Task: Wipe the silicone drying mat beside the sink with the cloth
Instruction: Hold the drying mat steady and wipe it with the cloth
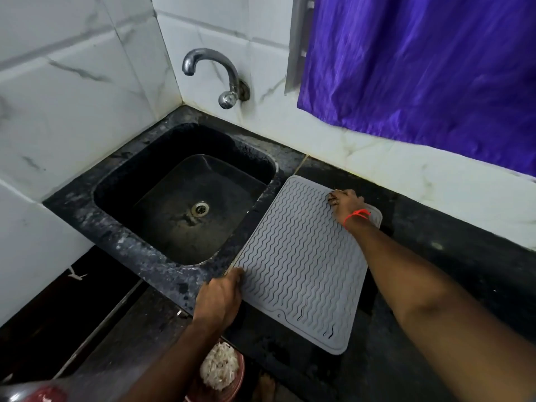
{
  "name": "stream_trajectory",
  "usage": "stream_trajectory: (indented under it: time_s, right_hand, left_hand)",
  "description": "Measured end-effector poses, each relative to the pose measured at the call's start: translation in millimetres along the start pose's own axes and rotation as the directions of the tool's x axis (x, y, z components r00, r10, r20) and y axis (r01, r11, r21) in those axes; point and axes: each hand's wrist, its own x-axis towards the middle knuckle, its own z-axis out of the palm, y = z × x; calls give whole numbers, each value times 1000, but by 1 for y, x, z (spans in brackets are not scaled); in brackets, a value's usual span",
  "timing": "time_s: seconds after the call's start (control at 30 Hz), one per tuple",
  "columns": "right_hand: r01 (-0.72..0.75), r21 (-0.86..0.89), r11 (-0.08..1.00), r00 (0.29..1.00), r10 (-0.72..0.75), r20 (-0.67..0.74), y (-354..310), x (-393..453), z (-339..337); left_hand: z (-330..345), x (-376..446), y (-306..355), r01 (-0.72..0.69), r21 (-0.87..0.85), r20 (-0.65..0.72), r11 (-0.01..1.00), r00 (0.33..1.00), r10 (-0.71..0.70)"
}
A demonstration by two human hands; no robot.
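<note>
The grey ribbed silicone mat (301,256) lies on the black stone counter (435,256). The left hand (219,297) pinches its near-left edge; the right hand (346,203), fingers curled, grips its far edge.

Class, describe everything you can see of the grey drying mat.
The drying mat is a grey rectangle with rounded corners, a raised rim and wavy ridges, seemingly soft silicone. It lies flat on the dark counter, right of the sink. The left hand touches its near left edge; the right hand rests near its far right corner.
</note>
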Motion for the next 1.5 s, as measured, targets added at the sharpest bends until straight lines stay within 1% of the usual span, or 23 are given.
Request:
stream_trajectory:
  time_s: [0.1,0.2,0.23,0.33,0.43,0.53,0.63,0.67,0.7,0.77,0.8,0.83,0.87,0.9,0.93,0.97,1.0,1.1,1.17,1.27,1.37,1.43,1.5]
  right_hand:
    - [39,7,999,998,-39,-51,-11,-16,14]
    - [108,31,994,994,-108,5,-18,-56,30]
    - [140,38,989,990,-141,9,-19,-78,39]
    - [292,95,952,956,-289,-44,-21,-162,68]
    - [384,136,913,923,-377,-75,-28,-240,91]
    - [423,185,887,902,-432,12,-37,-275,91]
    - [364,374,853,859,-463,219,-27,-258,67]
    - [307,440,844,857,-447,258,-20,-245,56]
    - [243,485,840,879,-403,256,-10,-228,44]
    - [154,548,822,957,-263,126,11,-182,20]
    - [115,571,813,985,-166,39,20,-157,7]
    - [73,573,817,997,-61,-39,29,-132,-6]
    - [38,543,839,994,26,-109,37,-107,-18]
    - [20,493,870,982,75,-171,44,-84,-29]
    - [15,431,902,974,83,-209,50,-63,-37]
    - [13,367,930,974,71,-213,54,-45,-42]
    - [12,308,951,981,48,-186,57,-31,-44]
    - [18,122,992,1000,-17,-7,51,-15,-27]
    - [-3,15,1000,1000,3,17,45,-16,-9]
    - [-4,-11,1000,999,4,-33,35,-27,4]
    - [72,-16,997,997,-71,4,24,-60,13]
    - [147,-24,989,988,-146,51,17,-101,26]
    - [243,-3,970,968,-243,57,9,-153,43]
  left_hand:
    - [2,-2,-2,7,9,-18,1000,1000,-7]
    - [3,-3,-2,13,42,-35,999,999,-11]
    - [3,-3,-2,14,58,-42,998,999,-11]
    - [7,-3,0,5,107,-64,994,998,1]
    - [10,-6,3,-3,134,-76,991,997,13]
    - [11,-7,7,-18,180,-94,984,995,36]
    - [11,-5,13,-47,243,-48,969,997,61]
    - [11,-3,14,-57,264,-20,963,998,64]
    - [12,-1,17,-69,292,9,954,998,69]
    - [11,5,20,-83,333,47,939,996,71]
    - [10,6,22,-84,337,58,938,996,69]
    - [9,8,23,-84,335,66,938,996,66]
    - [9,8,24,-82,333,69,939,996,62]
    - [9,7,25,-80,335,69,939,996,60]
    - [8,6,25,-81,340,69,937,996,61]
    - [8,4,25,-86,343,70,935,995,66]
    - [8,2,25,-92,342,75,935,995,71]
    - [10,-4,21,-99,331,108,939,992,67]
    - [9,-5,21,-87,322,120,943,991,51]
    - [8,-5,22,-80,325,133,942,990,38]
    - [6,-4,24,-82,348,133,934,990,37]
    - [6,-3,25,-98,360,129,928,990,54]
    - [6,-2,25,-113,367,129,924,989,70]
